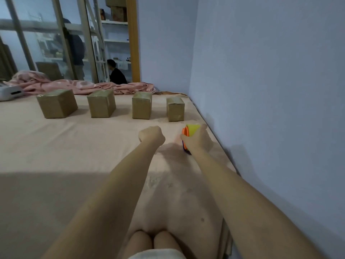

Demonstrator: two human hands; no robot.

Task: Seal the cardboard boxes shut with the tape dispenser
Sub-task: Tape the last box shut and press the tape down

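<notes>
Several brown cardboard boxes stand in a row across the far part of the bed: one at far left, one, one and the smallest at right. Their tops look taped. My right hand grips the tape dispenser, orange and yellow with a dark blue part, resting on the sheet just in front of the rightmost box. My left hand is a closed fist with nothing in it, to the left of the dispenser, in front of the two right-hand boxes.
The bed has a beige-pink sheet. A crumpled pink blanket lies behind the boxes, with a white device at far left. A blue-grey wall runs along the bed's right edge. My knees show at the bottom. A person sits beyond the glass partition.
</notes>
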